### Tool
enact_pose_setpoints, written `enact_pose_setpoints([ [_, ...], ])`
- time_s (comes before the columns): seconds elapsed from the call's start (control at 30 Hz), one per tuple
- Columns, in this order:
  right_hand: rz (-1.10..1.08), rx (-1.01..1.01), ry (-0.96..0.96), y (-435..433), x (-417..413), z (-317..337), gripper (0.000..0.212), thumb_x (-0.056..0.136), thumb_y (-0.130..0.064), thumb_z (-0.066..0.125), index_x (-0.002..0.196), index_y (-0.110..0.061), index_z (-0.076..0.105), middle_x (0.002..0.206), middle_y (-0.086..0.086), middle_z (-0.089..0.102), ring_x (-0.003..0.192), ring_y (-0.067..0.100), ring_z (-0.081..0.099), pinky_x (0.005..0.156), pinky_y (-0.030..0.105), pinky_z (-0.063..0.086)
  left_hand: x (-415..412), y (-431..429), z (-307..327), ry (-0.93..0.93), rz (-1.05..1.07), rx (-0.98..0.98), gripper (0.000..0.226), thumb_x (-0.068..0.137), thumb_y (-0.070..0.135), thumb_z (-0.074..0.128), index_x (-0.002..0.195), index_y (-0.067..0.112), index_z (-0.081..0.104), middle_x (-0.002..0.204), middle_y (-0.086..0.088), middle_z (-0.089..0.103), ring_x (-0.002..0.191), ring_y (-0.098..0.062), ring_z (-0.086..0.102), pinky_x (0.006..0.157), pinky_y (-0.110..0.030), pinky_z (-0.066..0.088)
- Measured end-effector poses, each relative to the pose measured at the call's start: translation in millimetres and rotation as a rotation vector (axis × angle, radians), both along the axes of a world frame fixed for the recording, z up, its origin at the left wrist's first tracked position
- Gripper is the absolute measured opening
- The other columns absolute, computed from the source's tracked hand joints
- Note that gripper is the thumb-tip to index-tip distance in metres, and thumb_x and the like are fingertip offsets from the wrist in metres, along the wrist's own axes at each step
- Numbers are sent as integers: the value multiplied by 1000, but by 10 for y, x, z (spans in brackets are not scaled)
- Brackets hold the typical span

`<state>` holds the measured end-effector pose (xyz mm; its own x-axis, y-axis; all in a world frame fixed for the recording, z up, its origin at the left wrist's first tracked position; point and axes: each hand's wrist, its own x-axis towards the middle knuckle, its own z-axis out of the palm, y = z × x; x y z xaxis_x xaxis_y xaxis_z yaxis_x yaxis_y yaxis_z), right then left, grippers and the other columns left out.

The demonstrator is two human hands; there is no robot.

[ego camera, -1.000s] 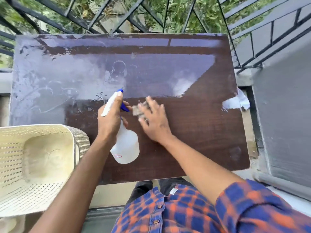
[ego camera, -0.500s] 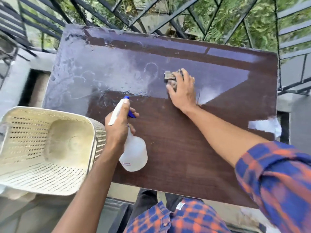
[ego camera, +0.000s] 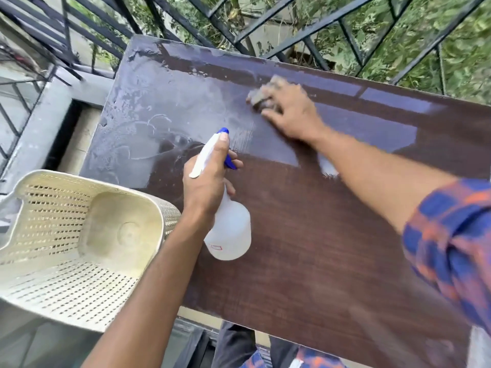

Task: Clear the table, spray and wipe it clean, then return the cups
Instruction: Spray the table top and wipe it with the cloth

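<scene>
Wipes a dark wood-grain table (ego camera: pixel 305 248) on a balcony. Presses a small grey-brown wiping pad (ego camera: pixel 261 95), blurred, onto the far part of the tabletop with the right hand (ego camera: pixel 289 112), fingers laid flat over it and thumb out to the side. Grips a translucent white spray bottle (ego camera: pixel 229 232) around the neck with the left hand (ego camera: pixel 206 181), one finger on the blue trigger, the bottle's base tilted over the middle of the table. Shows a wet, streaky film across the far left of the table and dry brown grain nearer. Includes a cream perforated plastic chair (ego camera: pixel 79 235) just beside the table's left edge, a black metal railing (ego camera: pixel 265 25) beyond, and a blue-and-orange plaid sleeve (ego camera: pixel 451 235) on the right arm.
</scene>
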<state>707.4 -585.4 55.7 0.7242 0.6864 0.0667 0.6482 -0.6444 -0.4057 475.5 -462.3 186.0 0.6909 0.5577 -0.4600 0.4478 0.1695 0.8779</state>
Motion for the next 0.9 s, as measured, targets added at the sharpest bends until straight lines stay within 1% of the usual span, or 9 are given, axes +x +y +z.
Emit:
enact_pose_setpoints([
  [0.07, -186, -11, 51, 20, 547, 3, 54, 90, -54, 54, 138, -30, 52, 142, 6, 52, 125, 33, 54, 108, 44, 42, 37, 15, -8, -10, -5, -1, 40, 100, 48, 58, 80, 15, 70, 77, -5, 74, 58, -28, 54, 56, -34, 44],
  [0.13, -255, -35, 99, 46, 807, -16, 59, 89, -54, 54, 141, -27, 51, 145, 9, 50, 129, 36, 52, 111, 41, 40, 51, 22, -21, -10, 4, -11, 40, 99, 49, 59, 78, 16, 70, 78, -6, 74, 56, -28, 53, 56, -34, 44],
  [0.3, -407, 45, 96, 93, 231, -95, 57, 92, -50, 54, 145, -28, 50, 160, 7, 38, 144, 29, 39, 124, 47, 22, 54, -9, -42, -2, -4, -16, 42, 94, 54, 61, 76, 17, 70, 79, -8, 75, 48, -27, 51, 56, -33, 43],
  [0.37, -347, 57, 102, -38, -379, -157, 58, 92, -48, 56, 146, -28, 50, 161, 7, 37, 147, 27, 36, 125, 51, 18, 36, -37, -53, -13, -4, -19, 40, 92, 54, 61, 74, 19, 71, 76, -4, 73, 58, -30, 58, 57, -36, 43],
  [0.5, -65, 28, 43, -455, -1056, -248, 56, 94, -47, 60, 145, -25, 52, 156, 9, 43, 143, 28, 42, 121, 54, 26, 7, -65, -40, -20, -15, -23, 36, 93, 52, 61, 70, 26, 72, 74, 1, 71, 71, -35, 63, 58, -41, 44],
  [0.6, -154, -22, 28, -478, -548, -206, 59, 94, -54, 52, 146, -27, 49, 157, 8, 42, 145, 28, 40, 122, 56, 23, -30, -83, -9, -8, -23, -14, 35, 90, 55, 61, 66, 32, 73, 75, 2, 72, 73, -34, 64, 61, -44, 45],
  [0.67, -339, -18, 57, -386, -23, -128, 59, 93, -55, 51, 145, -27, 48, 157, 8, 41, 144, 29, 38, 122, 55, 21, -60, -91, 24, -11, -14, -12, 36, 89, 56, 61, 69, 29, 73, 76, 2, 72, 72, -33, 63, 61, -44, 44],
  [0.77, -451, -5, 106, -262, 536, -22, 58, 91, -53, 53, 141, -26, 49, 153, 8, 43, 141, 32, 40, 120, 51, 26, -144, -105, 35, -15, 7, -9, 38, 89, 56, 61, 74, 23, 71, 77, -1, 73, 70, -34, 63, 58, -39, 43],
  [0.9, -504, -1, 148, -75, 315, -10, 54, 93, -48, 55, 144, -30, 47, 161, 5, 35, 147, 30, 34, 124, 49, 18, -275, -136, 57, -24, 1, -4, 44, 88, 56, 60, 80, 14, 72, 82, -10, 75, 57, -32, 57, 52, -32, 43],
])
